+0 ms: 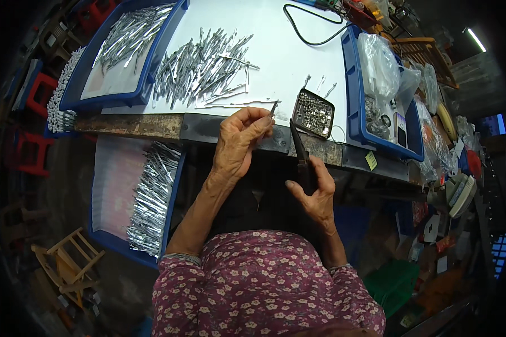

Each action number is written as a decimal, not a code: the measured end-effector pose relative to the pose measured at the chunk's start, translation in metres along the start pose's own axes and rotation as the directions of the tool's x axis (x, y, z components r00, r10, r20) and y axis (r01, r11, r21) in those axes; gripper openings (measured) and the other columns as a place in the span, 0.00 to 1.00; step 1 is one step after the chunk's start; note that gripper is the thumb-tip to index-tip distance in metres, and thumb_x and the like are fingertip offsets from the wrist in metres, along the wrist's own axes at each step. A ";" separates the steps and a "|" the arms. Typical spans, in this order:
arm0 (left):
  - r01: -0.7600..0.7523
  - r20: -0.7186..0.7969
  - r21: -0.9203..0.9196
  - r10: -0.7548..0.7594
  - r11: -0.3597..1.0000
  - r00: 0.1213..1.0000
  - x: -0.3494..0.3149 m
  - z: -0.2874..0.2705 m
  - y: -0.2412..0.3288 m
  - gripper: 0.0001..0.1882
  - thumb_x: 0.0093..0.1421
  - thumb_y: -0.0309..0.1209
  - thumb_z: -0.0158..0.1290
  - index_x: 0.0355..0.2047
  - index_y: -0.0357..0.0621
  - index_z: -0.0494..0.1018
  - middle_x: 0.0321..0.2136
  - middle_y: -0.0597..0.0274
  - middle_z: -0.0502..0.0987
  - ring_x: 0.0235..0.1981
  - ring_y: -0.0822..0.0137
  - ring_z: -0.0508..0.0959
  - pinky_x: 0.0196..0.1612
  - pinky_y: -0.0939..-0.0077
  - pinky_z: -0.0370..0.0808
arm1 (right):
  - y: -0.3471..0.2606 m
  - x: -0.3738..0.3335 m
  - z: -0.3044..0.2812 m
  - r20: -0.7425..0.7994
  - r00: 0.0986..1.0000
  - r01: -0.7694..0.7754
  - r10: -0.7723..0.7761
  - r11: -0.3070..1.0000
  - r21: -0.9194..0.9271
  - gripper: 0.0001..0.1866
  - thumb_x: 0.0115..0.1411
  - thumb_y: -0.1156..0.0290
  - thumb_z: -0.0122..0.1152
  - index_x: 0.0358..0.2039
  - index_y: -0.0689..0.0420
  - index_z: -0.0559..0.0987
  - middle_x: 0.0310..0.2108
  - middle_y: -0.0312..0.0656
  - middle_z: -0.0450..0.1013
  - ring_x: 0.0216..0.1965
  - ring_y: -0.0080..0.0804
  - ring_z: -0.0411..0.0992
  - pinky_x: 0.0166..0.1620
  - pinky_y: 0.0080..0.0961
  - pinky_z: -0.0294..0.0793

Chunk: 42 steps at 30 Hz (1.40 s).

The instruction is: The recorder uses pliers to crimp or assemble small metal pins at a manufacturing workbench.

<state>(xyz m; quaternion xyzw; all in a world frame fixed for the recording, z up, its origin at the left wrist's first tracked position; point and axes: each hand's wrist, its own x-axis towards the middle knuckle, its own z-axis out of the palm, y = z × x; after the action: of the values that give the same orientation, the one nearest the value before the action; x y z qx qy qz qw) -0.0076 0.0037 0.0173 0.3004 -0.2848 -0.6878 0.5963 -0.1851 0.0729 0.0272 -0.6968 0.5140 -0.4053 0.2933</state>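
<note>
My left hand (240,137), just past the table's front edge, pinches a thin metal strip (274,107) whose tip sticks up from the fingers. In my right hand (319,194) is a dark, long-nosed tool (299,147) that looks like pliers or tweezers, pointing up and away from me. Its tip is apart from the left hand and close to a small dark tray (314,114) of tiny shiny metal pieces. A loose pile of metal strips (202,67) lies on the white tabletop beyond the left hand.
At the far left stands a blue tray (146,84) with more strips. A lower blue tray (177,185) of strips sits left of my left arm. To the right, a blue crate (354,84) holds plastic bags (378,64). A black cable (303,38) loops across the table's back.
</note>
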 end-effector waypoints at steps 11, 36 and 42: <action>0.123 0.082 -0.140 -0.113 0.982 0.990 -0.012 0.006 0.003 0.08 0.56 0.28 0.51 0.33 0.36 0.71 0.20 0.71 0.69 0.16 0.81 0.64 0.18 0.89 0.60 | 0.009 0.001 0.009 -0.068 0.952 0.269 -0.300 0.919 -0.287 0.27 0.40 0.76 0.66 0.42 0.65 0.66 0.29 0.48 0.65 0.28 0.42 0.67 0.32 0.29 0.67; -0.735 0.549 0.678 0.674 -0.013 0.494 -0.007 0.019 -0.016 0.07 0.51 0.17 0.51 0.31 0.34 0.67 0.23 0.56 0.70 0.21 0.63 0.73 0.24 0.78 0.70 | 0.007 -0.011 -0.015 0.442 0.842 -0.524 0.309 0.658 0.540 0.22 0.36 0.68 0.64 0.33 0.64 0.73 0.20 0.33 0.64 0.22 0.16 0.59 0.25 0.13 0.57; -0.757 0.681 0.647 0.517 -0.095 0.517 0.004 0.009 -0.011 0.08 0.47 0.15 0.50 0.29 0.34 0.67 0.23 0.52 0.70 0.23 0.57 0.73 0.25 0.69 0.70 | 0.017 -0.011 -0.018 0.622 0.736 -0.677 0.266 0.302 0.671 0.23 0.41 0.67 0.61 0.36 0.68 0.70 0.22 0.36 0.64 0.21 0.19 0.59 0.24 0.15 0.58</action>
<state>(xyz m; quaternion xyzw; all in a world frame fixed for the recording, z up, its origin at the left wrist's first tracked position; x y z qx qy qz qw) -0.0223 0.0016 0.0145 0.3259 -0.7841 -0.0423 0.5265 -0.2104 0.0786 0.0192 -0.3221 0.3466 -0.3482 0.8093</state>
